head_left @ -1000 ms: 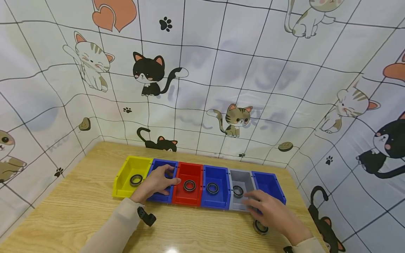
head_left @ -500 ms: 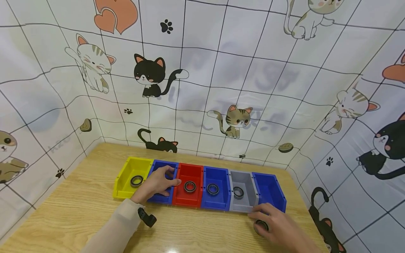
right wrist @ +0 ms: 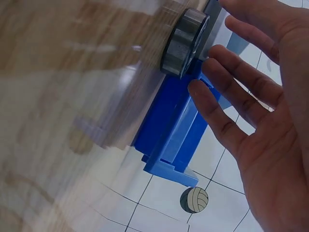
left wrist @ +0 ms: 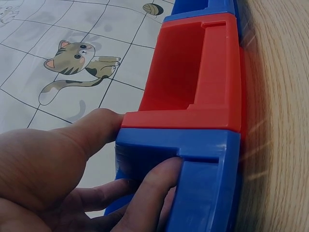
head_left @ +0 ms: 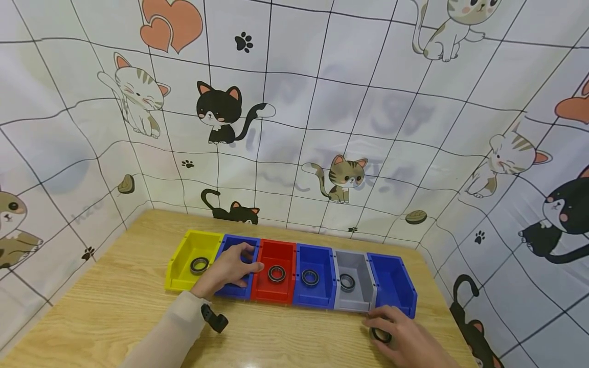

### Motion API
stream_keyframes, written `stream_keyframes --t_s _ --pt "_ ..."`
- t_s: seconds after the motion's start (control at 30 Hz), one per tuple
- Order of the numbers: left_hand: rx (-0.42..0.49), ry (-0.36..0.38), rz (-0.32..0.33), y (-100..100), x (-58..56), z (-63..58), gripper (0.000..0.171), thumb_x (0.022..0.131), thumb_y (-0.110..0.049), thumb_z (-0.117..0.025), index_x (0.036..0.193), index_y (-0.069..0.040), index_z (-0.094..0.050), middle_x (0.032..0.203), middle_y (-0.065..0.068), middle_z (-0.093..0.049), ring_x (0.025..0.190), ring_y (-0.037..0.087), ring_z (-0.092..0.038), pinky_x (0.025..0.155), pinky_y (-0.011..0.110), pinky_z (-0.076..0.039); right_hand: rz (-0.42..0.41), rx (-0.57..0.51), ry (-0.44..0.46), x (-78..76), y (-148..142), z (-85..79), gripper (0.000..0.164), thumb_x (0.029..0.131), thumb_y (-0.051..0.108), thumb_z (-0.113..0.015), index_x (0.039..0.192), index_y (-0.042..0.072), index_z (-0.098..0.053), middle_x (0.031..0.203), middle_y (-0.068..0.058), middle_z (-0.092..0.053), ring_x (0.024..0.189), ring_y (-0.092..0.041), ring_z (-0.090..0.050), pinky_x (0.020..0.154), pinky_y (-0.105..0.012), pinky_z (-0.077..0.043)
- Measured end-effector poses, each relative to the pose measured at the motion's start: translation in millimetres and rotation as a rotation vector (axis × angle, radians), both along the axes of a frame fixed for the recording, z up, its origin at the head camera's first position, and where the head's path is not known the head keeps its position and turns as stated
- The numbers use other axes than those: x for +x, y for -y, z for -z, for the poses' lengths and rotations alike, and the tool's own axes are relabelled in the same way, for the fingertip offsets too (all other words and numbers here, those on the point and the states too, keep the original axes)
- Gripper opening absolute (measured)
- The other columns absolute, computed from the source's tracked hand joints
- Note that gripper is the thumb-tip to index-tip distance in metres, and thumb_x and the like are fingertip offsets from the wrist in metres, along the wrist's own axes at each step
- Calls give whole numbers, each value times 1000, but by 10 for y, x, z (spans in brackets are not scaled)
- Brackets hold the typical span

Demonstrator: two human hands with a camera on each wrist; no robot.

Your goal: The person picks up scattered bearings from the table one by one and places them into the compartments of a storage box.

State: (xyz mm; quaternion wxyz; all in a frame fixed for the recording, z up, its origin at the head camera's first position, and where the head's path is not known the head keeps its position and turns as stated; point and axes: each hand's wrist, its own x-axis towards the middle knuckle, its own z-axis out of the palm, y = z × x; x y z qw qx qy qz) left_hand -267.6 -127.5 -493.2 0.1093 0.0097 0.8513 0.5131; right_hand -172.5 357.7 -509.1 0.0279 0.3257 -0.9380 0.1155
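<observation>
My left hand (head_left: 231,268) reaches over the second bin from the left, a blue bin (left wrist: 207,193). Its thumb touches the rim by the red bin (left wrist: 217,67), and its bent fingers dip inside; what lies beneath them is hidden. On the table at right, a ball bearing (right wrist: 186,43) lies just in front of the bins. Around it my right hand (head_left: 407,340) is spread, fingers extended close to the bearing in the right wrist view. More bearings lie singly in the yellow bin (head_left: 179,271), the red bin, the middle blue bin (head_left: 315,255) and the grey bin (head_left: 353,260).
The bins stand side by side in a row on the wooden table (head_left: 285,337). At the right end is another blue bin (head_left: 391,276) with no bearing visible. A cat-print sheet (head_left: 294,128) hangs behind and at both sides of the table.
My right hand has drawn back from the grey bin, down and to the right, to the bearing on the table. My left hand has stayed at the blue bin.
</observation>
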Motion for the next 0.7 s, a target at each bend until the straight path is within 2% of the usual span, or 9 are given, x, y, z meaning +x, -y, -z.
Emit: stream_keyframes --t_s 0.2,0.4,0.7 --pt "4 -3 2 -3 -2 8 71 105 -28 -91 162 0 -59 146 24 -71 79 22 -84 70 40 -74 60 28 57 23 -12 13 30 100 38 -94 128 45 -84 131 17 -73 115 -9 -73 85 -31 -69" --pt "3 6 3 12 -6 19 70 105 -28 -91 161 0 -59 148 25 -71 79 22 -84 70 40 -74 131 75 142 26 -7 5 30 101 46 -92 128 50 -82 130 21 -71 116 -9 -70 91 -37 -69" --pt "4 5 4 3 -3 10 70 104 -29 -91 160 0 -60 146 24 -71 76 21 -83 69 39 -74 116 58 128 27 -31 53 30 99 43 -94 128 43 -84 129 16 -72 113 -11 -71 86 -32 -67"
